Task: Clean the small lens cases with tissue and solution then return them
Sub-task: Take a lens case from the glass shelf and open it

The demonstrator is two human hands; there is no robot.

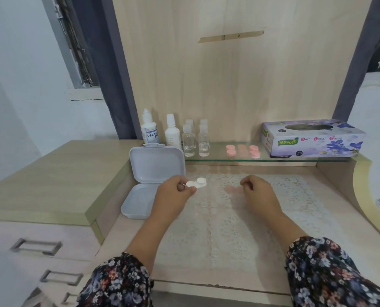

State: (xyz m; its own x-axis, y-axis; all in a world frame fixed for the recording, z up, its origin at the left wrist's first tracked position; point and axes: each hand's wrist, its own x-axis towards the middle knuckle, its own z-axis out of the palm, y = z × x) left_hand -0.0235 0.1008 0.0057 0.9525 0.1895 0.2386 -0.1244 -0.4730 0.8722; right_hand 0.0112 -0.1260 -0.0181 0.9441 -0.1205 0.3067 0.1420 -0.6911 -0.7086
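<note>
My left hand pinches one end of a white double lens case and holds it just above the lace mat. My right hand hovers over the mat with its fingers curled; whether it holds anything is hidden. Pink lens cases lie on the glass shelf, and their faint pink reflection shows near my right hand. Two solution bottles stand at the shelf's left. A tissue box sits on the right of the shelf.
An open pale blue plastic box leans at the left of the mat, its lid upright. Small clear bottles stand beside the solution. A higher wooden counter with drawers lies to the left, a wooden back panel behind.
</note>
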